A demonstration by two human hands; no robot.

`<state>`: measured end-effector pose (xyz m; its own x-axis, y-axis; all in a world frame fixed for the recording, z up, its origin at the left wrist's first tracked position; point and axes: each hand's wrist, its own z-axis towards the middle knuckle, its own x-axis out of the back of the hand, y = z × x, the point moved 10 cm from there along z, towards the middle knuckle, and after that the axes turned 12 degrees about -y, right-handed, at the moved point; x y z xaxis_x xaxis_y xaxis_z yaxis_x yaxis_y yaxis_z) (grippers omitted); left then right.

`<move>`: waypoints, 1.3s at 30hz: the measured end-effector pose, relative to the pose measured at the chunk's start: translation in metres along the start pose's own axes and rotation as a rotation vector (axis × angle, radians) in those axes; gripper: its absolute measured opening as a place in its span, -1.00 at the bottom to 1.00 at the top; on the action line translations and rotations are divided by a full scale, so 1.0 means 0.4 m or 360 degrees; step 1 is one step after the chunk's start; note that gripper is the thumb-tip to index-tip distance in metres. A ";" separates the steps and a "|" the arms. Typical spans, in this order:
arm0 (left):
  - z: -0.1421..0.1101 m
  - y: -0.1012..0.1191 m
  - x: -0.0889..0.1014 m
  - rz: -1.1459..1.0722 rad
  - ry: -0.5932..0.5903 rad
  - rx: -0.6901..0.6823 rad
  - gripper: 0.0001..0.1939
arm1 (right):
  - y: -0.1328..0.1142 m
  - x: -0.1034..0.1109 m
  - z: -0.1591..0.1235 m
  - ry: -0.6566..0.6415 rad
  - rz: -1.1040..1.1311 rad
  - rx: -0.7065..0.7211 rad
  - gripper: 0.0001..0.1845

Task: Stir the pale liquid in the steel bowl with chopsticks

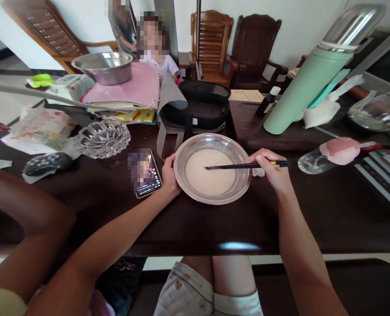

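Note:
A wide metal bowl [214,200] stands on the dark table, holding a milky white liquid [211,181]. My left hand [171,176] grips the bowl's left rim, its fingers partly hidden behind and under the edge. In my right hand [272,170] is a pair of black chopsticks [229,166] with yellow marks near the back end. Their tips reach over the middle of the bowl and meet the liquid's surface. Close to the left hand lies a lit phone [150,175]. A small crumpled whitish piece [258,172] lies between the bowl and the right hand.
Left: a glass dish [105,139], a dark game controller [46,163], a tissue pack [45,127] and another person's arm [23,202]. Behind: an open black case [198,103] and a steel basin [116,72] on folders. Right: a green thermos [308,87] and a pink-lidded bottle [329,154]. People stand beyond.

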<state>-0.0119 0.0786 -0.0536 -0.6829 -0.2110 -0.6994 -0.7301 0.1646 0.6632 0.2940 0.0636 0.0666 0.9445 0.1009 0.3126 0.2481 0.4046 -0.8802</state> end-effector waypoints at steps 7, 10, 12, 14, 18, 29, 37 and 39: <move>-0.005 0.004 -0.001 -0.0023 0.0023 -0.0004 -0.80 | 0.000 -0.012 0.003 -0.0083 0.0040 0.0007 -0.60; -0.007 0.005 -0.004 -0.0020 0.0025 0.0001 -0.79 | -0.002 -0.002 0.001 -0.0035 -0.0015 -0.0002 -0.58; -0.009 0.009 -0.008 -0.0024 0.0021 -0.0004 -0.80 | 0.008 0.010 -0.004 0.0027 0.0070 -0.0031 -0.58; -0.011 0.010 -0.012 -0.0023 0.0013 0.0009 -0.79 | 0.014 0.007 -0.005 0.0013 0.0138 -0.0045 -0.59; -0.012 0.006 -0.010 -0.0014 0.0013 0.0042 -0.77 | 0.004 -0.013 0.001 -0.0086 0.0019 -0.0038 -0.59; -0.004 0.003 0.001 0.0022 -0.0002 0.0018 -0.77 | -0.001 -0.019 0.004 -0.0087 -0.0021 -0.0029 -0.54; -0.003 0.009 0.002 0.0018 0.0008 -0.0039 -0.79 | 0.017 0.009 -0.005 0.0043 0.0095 -0.0080 -0.55; -0.002 0.008 0.003 0.0025 0.0001 -0.0034 -0.79 | 0.010 -0.013 0.001 -0.0059 0.0044 -0.0066 -0.54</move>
<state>-0.0150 0.0780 -0.0520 -0.6944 -0.2091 -0.6886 -0.7185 0.1473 0.6798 0.2901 0.0649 0.0618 0.9427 0.1452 0.3004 0.2316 0.3634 -0.9024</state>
